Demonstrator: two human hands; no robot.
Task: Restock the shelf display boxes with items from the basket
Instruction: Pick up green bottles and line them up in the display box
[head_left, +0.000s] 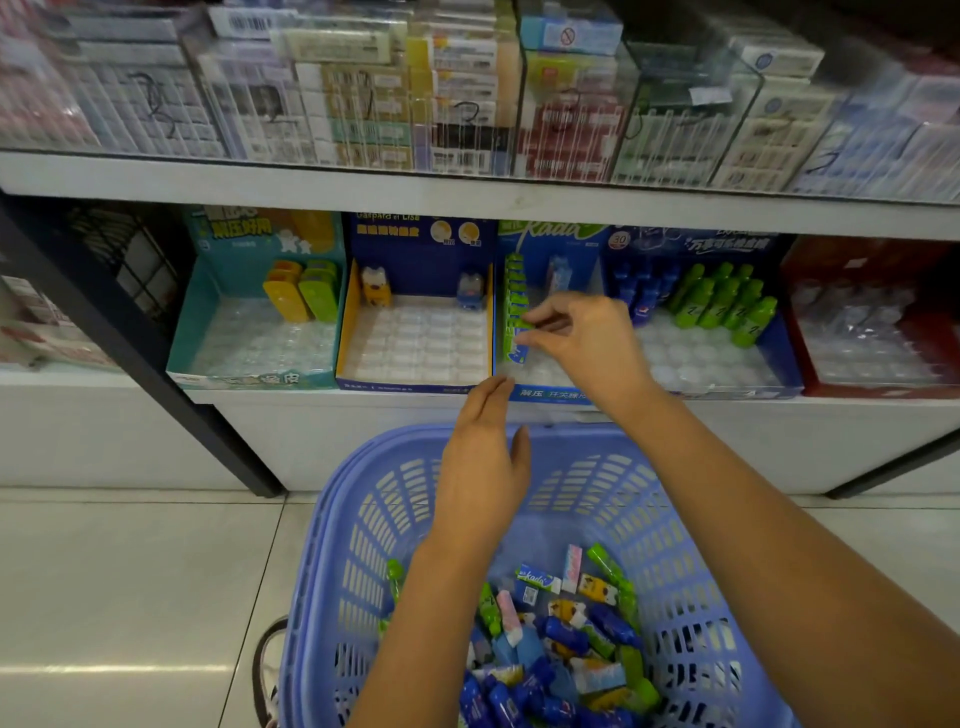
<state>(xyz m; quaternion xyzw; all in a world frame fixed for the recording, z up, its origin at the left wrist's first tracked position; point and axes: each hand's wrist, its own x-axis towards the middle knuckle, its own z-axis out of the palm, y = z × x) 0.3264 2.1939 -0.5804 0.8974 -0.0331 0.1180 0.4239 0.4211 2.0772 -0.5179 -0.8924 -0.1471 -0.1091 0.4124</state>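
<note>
My right hand (582, 338) reaches into the middle blue display box (550, 392) and pinches a green eraser (519, 332) at the front of a row of green erasers standing along the box's left wall. My left hand (483, 462) hovers with straight fingers above the far rim of the blue plastic basket (363, 519) and holds nothing. The basket sits on the floor below the shelf, with several small green, blue, yellow and pink packets (566, 639) piled in its bottom.
Along the lower shelf stand a teal box (254, 332) with yellow and green items, a blue-yellow box (415, 332) with two figures, a box of blue and green bottles (717, 312) and a red box (872, 322). Clear cases fill the upper shelf. A shoe (267, 670) shows beside the basket.
</note>
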